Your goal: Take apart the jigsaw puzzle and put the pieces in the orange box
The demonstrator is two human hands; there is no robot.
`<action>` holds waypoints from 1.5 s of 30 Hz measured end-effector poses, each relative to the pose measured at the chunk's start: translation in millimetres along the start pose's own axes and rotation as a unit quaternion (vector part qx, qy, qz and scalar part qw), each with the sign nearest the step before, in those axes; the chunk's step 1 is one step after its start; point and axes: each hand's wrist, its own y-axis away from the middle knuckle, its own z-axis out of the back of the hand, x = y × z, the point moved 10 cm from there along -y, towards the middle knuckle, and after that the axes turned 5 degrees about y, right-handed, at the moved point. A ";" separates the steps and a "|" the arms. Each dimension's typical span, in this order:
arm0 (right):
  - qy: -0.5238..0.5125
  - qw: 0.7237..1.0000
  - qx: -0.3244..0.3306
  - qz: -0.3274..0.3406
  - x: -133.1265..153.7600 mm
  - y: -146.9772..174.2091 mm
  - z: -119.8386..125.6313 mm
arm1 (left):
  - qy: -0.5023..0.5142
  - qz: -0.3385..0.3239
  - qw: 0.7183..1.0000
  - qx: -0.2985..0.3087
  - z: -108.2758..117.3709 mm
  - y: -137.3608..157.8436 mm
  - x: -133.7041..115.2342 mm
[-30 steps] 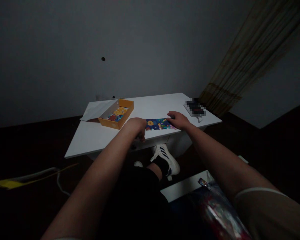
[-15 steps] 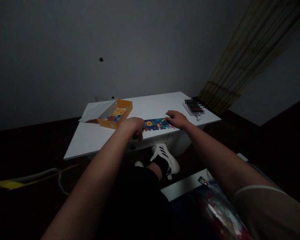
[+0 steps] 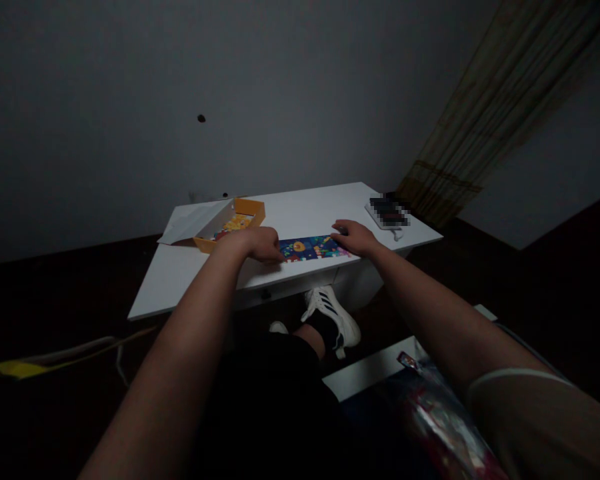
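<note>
A strip of joined jigsaw puzzle pieces [image 3: 307, 248], dark blue with colourful pictures, lies flat along the near edge of the white table. At its left end my left hand [image 3: 264, 245] is closed, its curled fingertips down at the puzzle's edge; what lies under them is hidden. My right hand [image 3: 354, 238] rests over the right end, thumb and fingers apart, covering part of that edge. Behind my left hand stands an orange box [image 3: 253, 208] holding more colourful pieces, partly blocked from view by the hand and wrist.
A white sheet [image 3: 195, 223] lies left of the box on the white table [image 3: 310, 203]. A dark, blurred-out device [image 3: 389, 212] on a pale base sits at the right. Below are my shoe [image 3: 333, 313] and a white-edged container with shiny packaging [image 3: 445, 427]. A curtain [image 3: 460, 133] hangs right.
My left hand has shifted slightly left and up, uncovering more of the puzzle's left end and covering more of the box. My right hand stays in place.
</note>
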 end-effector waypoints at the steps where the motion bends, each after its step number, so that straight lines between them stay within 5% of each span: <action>1: 0.001 1.000 0.000 0.000 0.6 0.2 0.4 | 0.000 0.002 1.000 -0.006 2.0 0.3 2.2; 14: -0.010 1.000 0.001 0.006 -1.8 -2.7 -1.4 | 0.088 -0.022 0.981 -0.172 57.3 24.8 44.7; 24: -0.004 1.000 -0.002 0.001 -7.6 -3.1 -4.2 | 0.146 0.022 0.969 -0.198 51.8 19.5 81.2; 34: -0.012 1.000 -0.004 -0.001 -7.8 -3.2 -4.3 | 0.280 0.120 0.869 -0.390 75.1 46.7 145.5; 45: -0.005 1.000 -0.003 -0.008 -4.7 -1.2 -1.3 | 0.197 0.152 0.893 -0.375 55.1 37.9 170.5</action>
